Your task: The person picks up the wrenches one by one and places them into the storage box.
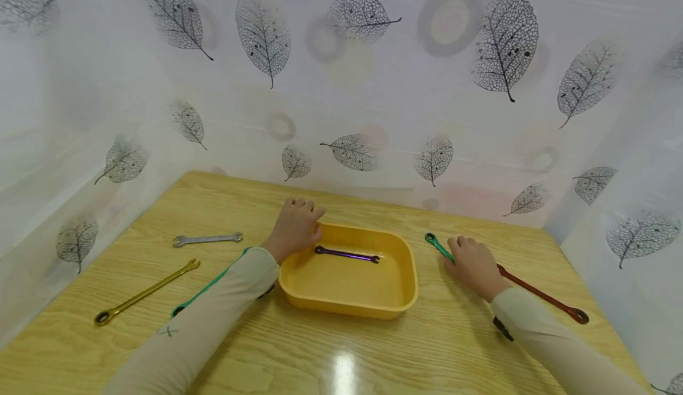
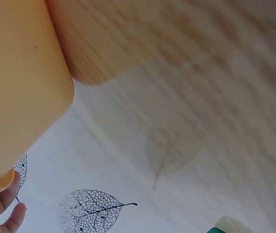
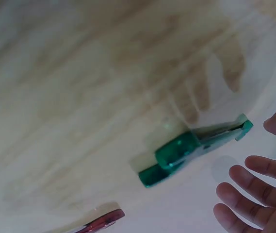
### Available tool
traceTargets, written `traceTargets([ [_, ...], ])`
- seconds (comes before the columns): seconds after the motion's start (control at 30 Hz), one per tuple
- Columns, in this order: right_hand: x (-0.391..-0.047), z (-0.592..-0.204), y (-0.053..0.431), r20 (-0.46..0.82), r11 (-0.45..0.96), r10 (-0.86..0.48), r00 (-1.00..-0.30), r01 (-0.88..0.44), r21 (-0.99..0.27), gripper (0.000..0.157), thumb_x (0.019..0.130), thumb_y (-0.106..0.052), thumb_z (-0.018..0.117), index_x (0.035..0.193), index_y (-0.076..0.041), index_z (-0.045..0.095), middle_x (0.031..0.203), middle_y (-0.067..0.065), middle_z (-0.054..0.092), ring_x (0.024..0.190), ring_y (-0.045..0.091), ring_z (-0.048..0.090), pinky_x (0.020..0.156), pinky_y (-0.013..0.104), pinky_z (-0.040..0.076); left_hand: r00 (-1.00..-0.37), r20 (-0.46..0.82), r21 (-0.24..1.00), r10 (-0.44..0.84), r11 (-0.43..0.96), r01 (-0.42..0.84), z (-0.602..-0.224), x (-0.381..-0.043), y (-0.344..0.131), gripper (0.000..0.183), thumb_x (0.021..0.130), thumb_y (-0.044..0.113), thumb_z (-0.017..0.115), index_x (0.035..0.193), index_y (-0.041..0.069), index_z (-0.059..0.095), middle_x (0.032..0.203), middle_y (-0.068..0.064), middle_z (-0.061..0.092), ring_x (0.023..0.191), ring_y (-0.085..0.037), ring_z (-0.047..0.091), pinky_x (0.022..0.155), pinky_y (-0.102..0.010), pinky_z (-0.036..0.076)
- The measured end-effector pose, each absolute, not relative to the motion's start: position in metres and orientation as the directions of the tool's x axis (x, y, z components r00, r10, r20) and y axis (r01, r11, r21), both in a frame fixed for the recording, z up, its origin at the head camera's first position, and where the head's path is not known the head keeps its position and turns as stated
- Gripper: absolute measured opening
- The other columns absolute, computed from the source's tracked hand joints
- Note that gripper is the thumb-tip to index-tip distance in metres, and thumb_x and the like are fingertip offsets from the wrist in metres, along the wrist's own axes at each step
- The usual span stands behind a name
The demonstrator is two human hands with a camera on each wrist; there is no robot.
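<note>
My left hand holds the back left corner of a yellow plastic basin, with its fingers at the rim in the left wrist view. Inside the basin lies a purple wrench. Over on the right, my right hand is above a green wrench, covering part of it in the head view. From the right wrist, the fingers are spread and apart from that wrench. A red wrench lies to the right of this hand, one end hidden behind it.
Left of the basin, a silver wrench and a gold wrench lie on the wooden table. Another green wrench is partly hidden by the left forearm. A leaf-print curtain stands behind the table and along its sides.
</note>
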State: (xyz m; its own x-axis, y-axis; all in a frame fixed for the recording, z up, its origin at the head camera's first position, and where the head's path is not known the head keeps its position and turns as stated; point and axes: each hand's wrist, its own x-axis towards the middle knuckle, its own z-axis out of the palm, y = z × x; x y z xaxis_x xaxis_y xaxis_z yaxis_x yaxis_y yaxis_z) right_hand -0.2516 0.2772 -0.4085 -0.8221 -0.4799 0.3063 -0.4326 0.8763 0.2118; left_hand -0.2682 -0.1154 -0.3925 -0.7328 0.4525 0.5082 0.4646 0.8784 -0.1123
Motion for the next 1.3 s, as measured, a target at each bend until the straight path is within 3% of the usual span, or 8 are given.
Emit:
traceTargets([
  [0.17, -0.2521, -0.4118, 0.2772, 0.251, 0.890, -0.452, -0.856, -0.414, 0.190, 0.027, 0.085, -0.023, 0.065, 0.093, 0.002, 0.058, 0.079, 0.014, 0.057, 0.067, 0.029, 0.055, 0.052, 0.040, 0.046, -0.739, 0.501, -0.115, 0.451, 0.881, 0.459, -0.3917, -0.2681, -0.1150, 0.020, 0.080, 0.023, 0.065, 0.097, 0.012, 0.065, 0.088, -0.008, 0.065, 0.086, -0.027, 0.060, 0.085, -0.045, 0.045],
  [0.57, -0.2514, -0.4133, 0.2741, 0.241, 0.879, -0.470, -0.849, -0.425, 0.216, 0.020, 0.084, -0.018, 0.064, 0.079, -0.003, 0.054, 0.066, 0.008, 0.049, 0.055, 0.021, 0.046, 0.045, 0.035, 0.039, -0.737, 0.504, -0.107, 0.450, 0.879, 0.464, -0.3902, -0.2670, -0.1151, 0.023, 0.080, 0.022, 0.065, 0.100, 0.012, 0.065, 0.090, -0.009, 0.065, 0.086, -0.027, 0.061, 0.085, -0.045, 0.045],
  [1.3, -0.2484, -0.4131, 0.2768, 0.176, 0.905, -0.418, -0.891, -0.392, 0.166, 0.020, 0.086, -0.019, 0.062, 0.075, -0.005, 0.053, 0.063, 0.006, 0.047, 0.051, 0.017, 0.043, 0.043, 0.031, 0.036, -0.740, 0.500, -0.116, 0.450, 0.881, 0.458, -0.3946, -0.2692, -0.1152, 0.021, 0.079, 0.023, 0.065, 0.098, 0.013, 0.065, 0.088, -0.008, 0.064, 0.084, -0.026, 0.059, 0.083, -0.044, 0.044],
])
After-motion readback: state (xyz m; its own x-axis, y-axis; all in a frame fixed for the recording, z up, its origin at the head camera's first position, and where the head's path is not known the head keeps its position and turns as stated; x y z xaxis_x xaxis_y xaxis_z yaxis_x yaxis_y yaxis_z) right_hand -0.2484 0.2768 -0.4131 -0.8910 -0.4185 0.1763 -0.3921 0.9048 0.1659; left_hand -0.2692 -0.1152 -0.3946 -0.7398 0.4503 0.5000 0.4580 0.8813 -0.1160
